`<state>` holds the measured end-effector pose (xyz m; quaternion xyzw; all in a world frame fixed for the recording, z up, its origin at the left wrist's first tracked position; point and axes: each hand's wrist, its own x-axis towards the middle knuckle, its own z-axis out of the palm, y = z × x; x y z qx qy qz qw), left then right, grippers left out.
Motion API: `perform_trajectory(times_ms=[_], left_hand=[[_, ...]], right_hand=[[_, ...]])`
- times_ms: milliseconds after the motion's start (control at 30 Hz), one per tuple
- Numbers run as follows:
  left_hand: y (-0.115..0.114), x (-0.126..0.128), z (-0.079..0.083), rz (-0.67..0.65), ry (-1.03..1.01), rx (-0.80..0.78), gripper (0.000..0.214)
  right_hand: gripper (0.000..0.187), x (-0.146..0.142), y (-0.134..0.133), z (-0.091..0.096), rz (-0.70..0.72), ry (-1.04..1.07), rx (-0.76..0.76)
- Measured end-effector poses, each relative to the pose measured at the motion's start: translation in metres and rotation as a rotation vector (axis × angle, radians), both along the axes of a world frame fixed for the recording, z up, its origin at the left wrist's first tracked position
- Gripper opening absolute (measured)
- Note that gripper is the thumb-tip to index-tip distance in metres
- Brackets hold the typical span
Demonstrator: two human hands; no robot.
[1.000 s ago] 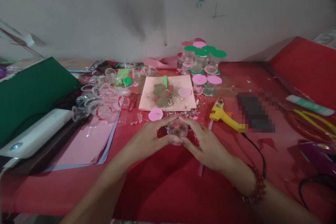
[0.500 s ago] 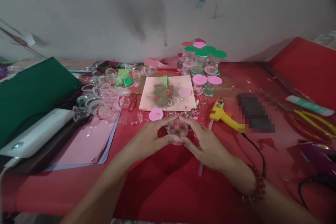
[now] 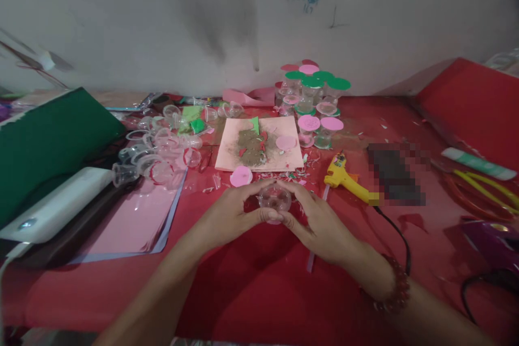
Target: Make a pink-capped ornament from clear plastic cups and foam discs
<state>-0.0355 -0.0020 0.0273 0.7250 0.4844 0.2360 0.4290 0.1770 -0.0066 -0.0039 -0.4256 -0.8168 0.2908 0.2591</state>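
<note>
Encircling a clear cup [image 3: 274, 200] in from the front edge of the desk [image 3: 243, 303], left hand [image 3: 232, 214] and right hand [image 3: 320, 223] held it — probably for steadiness; disc-topped cups [image 3: 306, 103] stood toward the back edge, likely for room.

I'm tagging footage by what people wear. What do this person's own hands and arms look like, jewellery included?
The left hand and right hand are ungloved. No sleeve shows on the left arm or the right arm. A dark reddish bracelet of round beads circles the right wrist; none shows on the left.
</note>
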Motion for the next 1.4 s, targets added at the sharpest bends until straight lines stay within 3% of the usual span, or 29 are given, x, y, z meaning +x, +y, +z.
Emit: perform_trajectory(times_ms=[300, 1133, 1400], left_hand=[[-0.0012, 0.0010, 0.0006, -0.029, 0.005, 0.055, 0.049], [-0.0023, 0.0031, -0.0040, -0.012, 0.049, 0.057, 0.054], [-0.0015, 0.0041, -0.0010, -0.033, -0.052, 0.030, 0.052]], right_hand=[[0.051, 0.0006, 0.0002, 0.0004, 0.008, 0.015, 0.028], [0.053, -0.0006, 0.0002, 0.0009, -0.007, 0.023, -0.003], [0.053, 0.0005, 0.0001, 0.0024, 0.000, 0.034, -0.010]])
